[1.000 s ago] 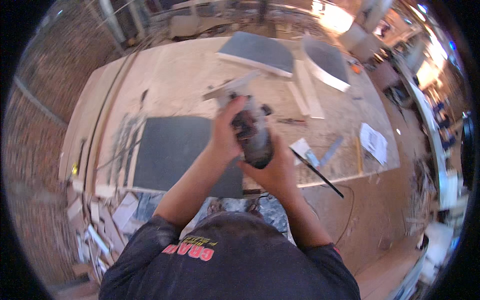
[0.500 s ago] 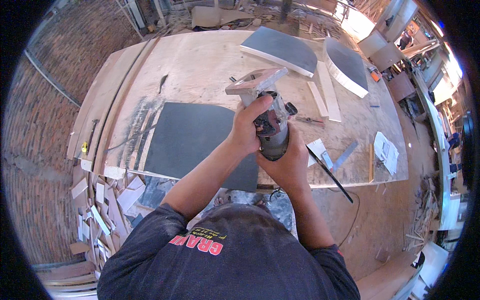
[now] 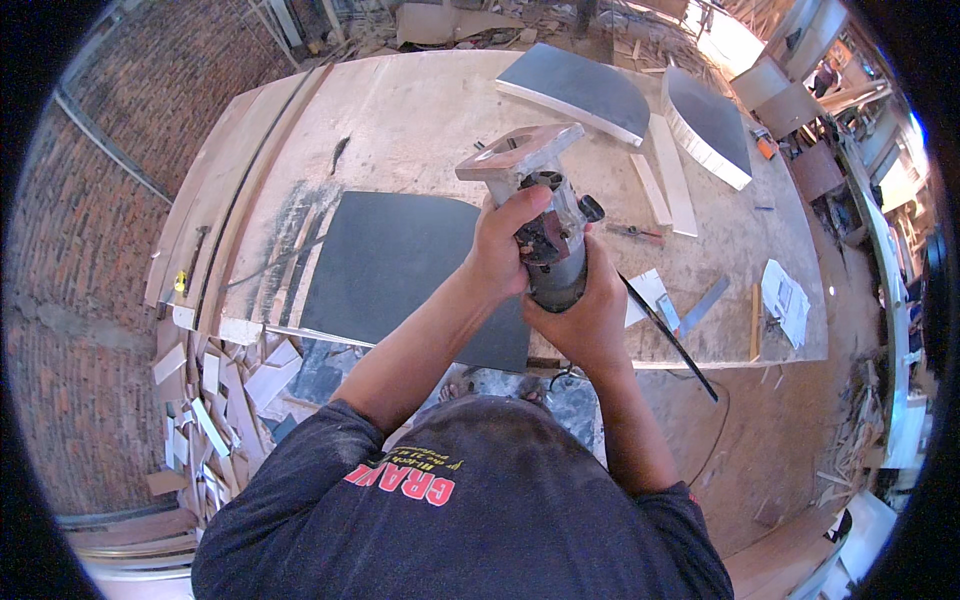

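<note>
Both of my hands grip a trim router (image 3: 556, 285), held above the table with its flat metal base plate (image 3: 530, 150) tipped upward. My left hand (image 3: 503, 248) closes round the upper body near the base, thumb across the front. Lower down, my right hand (image 3: 592, 322) wraps the dark motor end; a black knob (image 3: 591, 208) sticks out just above it. Under my left forearm lies a dark grey panel (image 3: 385, 265) with a rounded corner, at the table's near edge. A black cord (image 3: 672, 345) hangs from beside my right hand past that edge.
Two thick, curved dark-topped panels (image 3: 575, 88) lie at the far right of the wooden table (image 3: 420, 110), beside pale wood strips (image 3: 672, 185). Papers (image 3: 785, 303), a ruler (image 3: 704, 305) and a red-handled tool (image 3: 636, 235) lie on the right. Offcuts (image 3: 270, 380) heap at lower left.
The whole view has shifted slightly, with the table sitting a little higher and further right. My grip on the router looks the same.
</note>
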The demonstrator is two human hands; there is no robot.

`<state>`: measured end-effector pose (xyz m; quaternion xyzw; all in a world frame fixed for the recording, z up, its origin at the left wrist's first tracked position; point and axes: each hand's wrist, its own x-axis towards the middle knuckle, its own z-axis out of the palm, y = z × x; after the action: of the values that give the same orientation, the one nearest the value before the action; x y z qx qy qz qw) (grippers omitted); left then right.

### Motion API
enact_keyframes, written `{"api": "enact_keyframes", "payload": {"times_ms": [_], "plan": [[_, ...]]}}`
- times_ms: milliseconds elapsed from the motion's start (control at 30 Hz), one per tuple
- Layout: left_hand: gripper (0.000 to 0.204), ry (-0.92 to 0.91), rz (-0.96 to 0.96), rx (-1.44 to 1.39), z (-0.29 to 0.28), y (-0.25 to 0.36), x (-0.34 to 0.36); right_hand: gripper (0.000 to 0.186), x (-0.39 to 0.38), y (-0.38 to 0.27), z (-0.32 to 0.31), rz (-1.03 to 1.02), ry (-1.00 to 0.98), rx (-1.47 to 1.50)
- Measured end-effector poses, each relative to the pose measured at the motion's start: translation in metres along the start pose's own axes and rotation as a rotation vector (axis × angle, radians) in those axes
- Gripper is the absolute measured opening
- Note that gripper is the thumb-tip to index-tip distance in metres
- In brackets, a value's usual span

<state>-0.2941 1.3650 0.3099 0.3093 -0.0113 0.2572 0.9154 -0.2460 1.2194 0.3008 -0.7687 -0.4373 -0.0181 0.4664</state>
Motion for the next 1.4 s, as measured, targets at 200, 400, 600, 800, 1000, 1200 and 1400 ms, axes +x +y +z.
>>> {"api": "enact_keyframes", "payload": {"times_ms": [200, 400, 600, 800, 1000, 1200, 1400], "plan": [[0.046, 0.001, 0.004, 0.033, -0.01, -0.005, -0.002, 0.096, -0.003, 0.0, -0.002, 0.046, -0.049, 0.003], [0.052, -0.03, 0.01, 0.122, -0.012, -0.01, -0.002, 0.093, -0.006, 0.006, -0.003, 0.016, -0.007, 0.023], [0.048, -0.012, 0.002, 0.094, -0.011, -0.005, -0.008, 0.097, -0.006, 0.004, -0.002, 0.129, -0.09, 0.072], [0.05, 0.172, 0.032, 0.099, -0.041, 0.012, -0.026, 0.08, 0.025, 0.079, -0.03, 0.004, -0.551, 0.474], [0.049, 0.228, -0.024, 0.055, -0.071, 0.034, -0.042, 0.039, -0.015, 0.34, 0.012, 0.531, -0.287, -0.485], [0.064, 0.181, -0.036, 0.173, -0.069, 0.043, -0.072, 0.029, -0.022, 0.338, 0.03, 0.453, -0.33, -0.822], [0.062, 0.017, -0.134, 0.087, -0.06, 0.038, -0.069, 0.027, 0.021, 0.326, 0.012, 0.318, -0.224, -0.469]]}}
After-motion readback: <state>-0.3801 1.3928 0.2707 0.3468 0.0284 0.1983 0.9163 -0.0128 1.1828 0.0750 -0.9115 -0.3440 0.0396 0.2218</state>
